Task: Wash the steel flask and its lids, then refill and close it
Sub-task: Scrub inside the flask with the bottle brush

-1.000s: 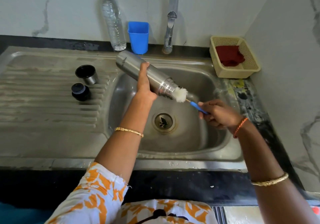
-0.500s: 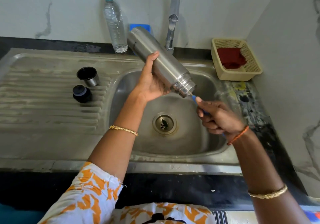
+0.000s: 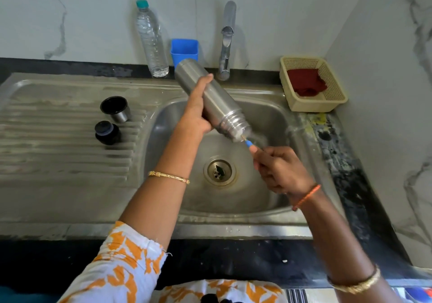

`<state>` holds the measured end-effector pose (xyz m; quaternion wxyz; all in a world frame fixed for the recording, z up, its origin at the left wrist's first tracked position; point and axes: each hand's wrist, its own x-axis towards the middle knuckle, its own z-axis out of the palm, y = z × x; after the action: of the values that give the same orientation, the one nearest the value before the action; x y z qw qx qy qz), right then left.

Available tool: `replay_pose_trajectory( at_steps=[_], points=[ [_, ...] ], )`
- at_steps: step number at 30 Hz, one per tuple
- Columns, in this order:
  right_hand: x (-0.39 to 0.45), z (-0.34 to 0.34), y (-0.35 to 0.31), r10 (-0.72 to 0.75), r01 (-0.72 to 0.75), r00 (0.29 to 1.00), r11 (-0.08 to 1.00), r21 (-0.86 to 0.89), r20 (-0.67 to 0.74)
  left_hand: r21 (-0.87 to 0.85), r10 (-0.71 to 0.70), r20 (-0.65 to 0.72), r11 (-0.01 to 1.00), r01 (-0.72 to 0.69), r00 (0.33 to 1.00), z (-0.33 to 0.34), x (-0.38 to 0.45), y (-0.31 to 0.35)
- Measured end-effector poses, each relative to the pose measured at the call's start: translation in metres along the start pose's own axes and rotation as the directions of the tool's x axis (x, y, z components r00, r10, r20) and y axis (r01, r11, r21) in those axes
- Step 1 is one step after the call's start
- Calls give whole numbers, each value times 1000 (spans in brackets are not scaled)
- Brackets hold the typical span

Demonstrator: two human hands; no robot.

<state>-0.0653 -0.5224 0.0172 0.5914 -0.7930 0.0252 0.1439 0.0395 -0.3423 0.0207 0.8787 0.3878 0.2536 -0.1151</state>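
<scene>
My left hand [image 3: 197, 108] grips the steel flask [image 3: 210, 97] around its middle and holds it tilted over the sink basin [image 3: 268, 115], mouth pointing down to the right. My right hand [image 3: 280, 169] holds the blue handle of a bottle brush [image 3: 249, 144]; its bristle head is hidden inside the flask's mouth. On the draining board [image 3: 58, 162] to the left stand the steel cup lid [image 3: 115, 108], open side up, and the black stopper lid [image 3: 106, 132].
A clear plastic water bottle [image 3: 152, 40], a blue cup [image 3: 184, 51] and the tap [image 3: 226, 40] stand along the back wall. A cream basket [image 3: 332, 97] with a red cloth [image 3: 306, 81] sits at the right. The drain [image 3: 219, 170] lies under the hands.
The white brush head, outside the mouth a second ago, has gone inside the flask. The flask rose and tilted steeper, then lowered slightly.
</scene>
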Motion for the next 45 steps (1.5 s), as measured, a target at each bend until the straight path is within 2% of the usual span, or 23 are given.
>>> replay_pose_trajectory(
  at_steps=[1, 3, 6, 10, 16, 19, 23, 25, 28, 30, 31, 34, 36, 38, 40, 42, 44, 45],
  points=[
    [-7, -8, -5, 116, -135, 987, 975, 176, 116, -48, 22, 32, 999, -20, 999, -6, 2, 5],
    [-16, -22, -8, 183, -236, 958, 941, 242, 221, -157, 79, 74, 985, -67, 994, -16, 8, 12],
    [-7, -20, -10, 193, -240, 955, 949, 203, 225, -144, 89, 125, 987, -70, 988, -17, 6, 4],
    [9, 4, -11, 200, -273, 941, 926, 261, 273, -88, 112, 179, 991, -98, 977, -10, 2, -9],
    [-6, -28, -2, 259, -362, 892, 900, 243, 372, -228, 218, 151, 957, -181, 964, -28, 7, 11],
    [-6, -33, 0, 267, -373, 880, 900, 225, 393, -247, 223, 231, 955, -165, 947, -25, 0, 8],
    [7, -13, -5, 208, -343, 879, 901, 265, 429, -132, 183, 339, 980, -146, 923, -11, -8, -4],
    [11, -8, -3, 200, -285, 918, 933, 220, 343, -84, 181, 369, 983, -162, 911, -13, -6, -1],
    [14, -9, 1, 109, -109, 994, 994, -2, -4, 41, 114, 356, 990, -137, 927, -19, -5, 0],
    [20, -6, 2, -67, 28, 975, 983, -180, -212, 121, 77, 313, 985, -121, 947, -16, -10, -4],
    [22, -3, 2, -135, 85, 958, 976, -198, -252, 116, 78, 292, 986, -116, 953, -14, -11, -6],
    [23, 6, 7, -209, 179, 930, 976, -125, -301, 49, 118, 246, 990, -134, 962, -13, -11, 1],
    [21, 5, 13, -227, 216, 909, 974, -73, -348, 87, 127, 225, 985, -150, 966, -19, -12, 9],
    [20, -1, 21, -262, 239, 873, 965, -109, -411, 97, 136, 161, 983, -153, 978, -27, -12, 11],
    [18, -2, 28, -339, 224, 813, 933, -282, -474, 42, 170, 65, 984, -173, 983, -28, -18, 9],
    [14, 6, 28, -491, 206, 716, 828, -522, -497, 106, 208, -13, 973, -206, 978, -16, -22, 7],
    [11, 16, 23, -652, 213, 633, 664, -717, -417, 148, 181, -83, 975, -168, 980, -1, -23, 7],
    [9, 20, 22, -689, 210, 620, 607, -766, -376, 131, 136, -116, 984, -120, 984, 3, -23, 8]
  ],
)
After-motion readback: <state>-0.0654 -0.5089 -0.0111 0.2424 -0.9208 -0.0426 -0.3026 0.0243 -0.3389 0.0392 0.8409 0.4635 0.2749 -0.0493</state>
